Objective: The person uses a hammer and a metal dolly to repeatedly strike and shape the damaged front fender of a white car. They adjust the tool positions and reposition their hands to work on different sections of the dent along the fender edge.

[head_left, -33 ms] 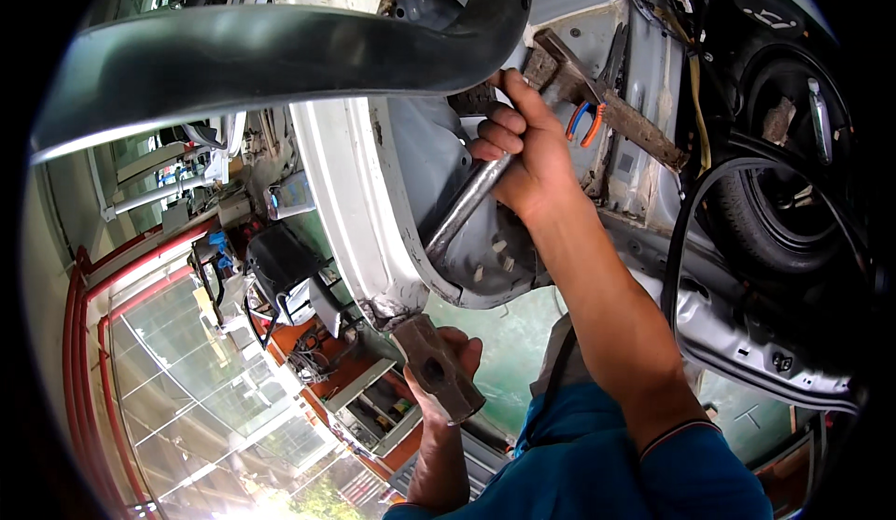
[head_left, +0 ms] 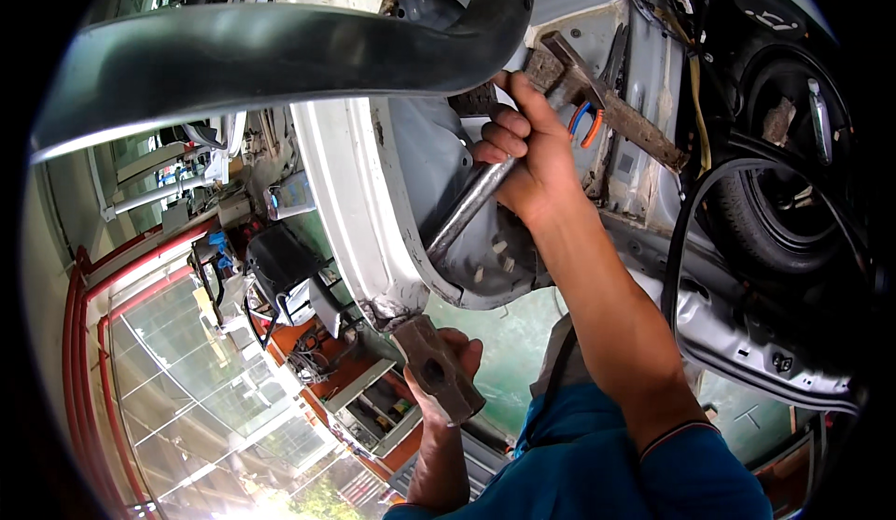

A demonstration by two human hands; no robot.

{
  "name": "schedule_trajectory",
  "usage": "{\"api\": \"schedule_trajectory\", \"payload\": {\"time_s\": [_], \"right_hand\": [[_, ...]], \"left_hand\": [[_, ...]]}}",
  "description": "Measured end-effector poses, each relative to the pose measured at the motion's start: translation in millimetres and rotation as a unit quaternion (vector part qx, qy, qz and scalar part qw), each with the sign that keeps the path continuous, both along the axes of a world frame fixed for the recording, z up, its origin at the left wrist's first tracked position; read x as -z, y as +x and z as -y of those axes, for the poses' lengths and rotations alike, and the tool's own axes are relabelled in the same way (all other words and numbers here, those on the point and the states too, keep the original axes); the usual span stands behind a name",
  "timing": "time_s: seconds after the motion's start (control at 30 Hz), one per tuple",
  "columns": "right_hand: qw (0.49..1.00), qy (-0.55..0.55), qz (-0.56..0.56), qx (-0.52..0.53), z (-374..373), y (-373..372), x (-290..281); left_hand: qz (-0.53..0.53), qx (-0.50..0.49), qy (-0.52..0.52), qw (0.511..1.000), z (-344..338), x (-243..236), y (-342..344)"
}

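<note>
At the far left, red pipes (head_left: 73,333) are running down beside a big bright window (head_left: 177,371). A long, dark, shiny strip (head_left: 280,58) is stretching across the top and bending in the middle. Under it, a black seat-like thing (head_left: 283,263) is standing among a lot of clutter.

Next, a pale car frame (head_left: 350,203) is slanting down. At its bottom corner, the person's left hand (head_left: 431,412) is holding a brown metal block (head_left: 453,385) with a dark hole in its side. The fingers are wrapping around the block snugly. The block's top end seems to be touching the frame, but the corner is too dark to be sure.

A bit higher and to the right, a silver metal rod (head_left: 471,203) is slanting in front of a grey car panel. The person's right hand (head_left: 535,161) is holding the rod in a tight fist. The rod is pointing up toward a rusty hammer head (head_left: 616,114). Orange and blue handles (head_left: 596,131) are poking out beside that head.

Below, a blue shirt (head_left: 588,455) is filling the bottom. At the right, a black rubber loop (head_left: 674,277) is curving around near a dark tyre (head_left: 765,235).
</note>
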State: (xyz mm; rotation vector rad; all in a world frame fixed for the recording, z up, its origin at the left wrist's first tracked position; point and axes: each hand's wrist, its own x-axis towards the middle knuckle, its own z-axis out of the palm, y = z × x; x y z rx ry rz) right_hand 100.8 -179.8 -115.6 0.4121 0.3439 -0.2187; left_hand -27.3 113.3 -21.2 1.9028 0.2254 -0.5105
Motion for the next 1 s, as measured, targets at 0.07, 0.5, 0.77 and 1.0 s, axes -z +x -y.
{"api": "schedule_trajectory", "payload": {"time_s": [0.07,0.5,0.77,1.0], "right_hand": [[1.000,-0.001,-0.013,0.006,-1.1,-4.6,-1.9],[0.998,0.021,-0.050,0.013,-12.8,-29.0,2.0],[0.994,-0.090,-0.016,-0.057,-10.5,-47.8,25.1],[0.980,-0.148,-0.045,-0.127,-3.6,-61.6,26.5]], "left_hand": [[0.025,0.029,0.029,0.999,-5.1,2.3,-0.2],[-0.018,-0.023,-0.090,0.996,2.9,1.5,1.9],[0.036,0.048,-0.005,0.998,14.9,0.1,5.3],[0.071,0.121,0.163,0.977,38.0,-8.4,5.3]]}}
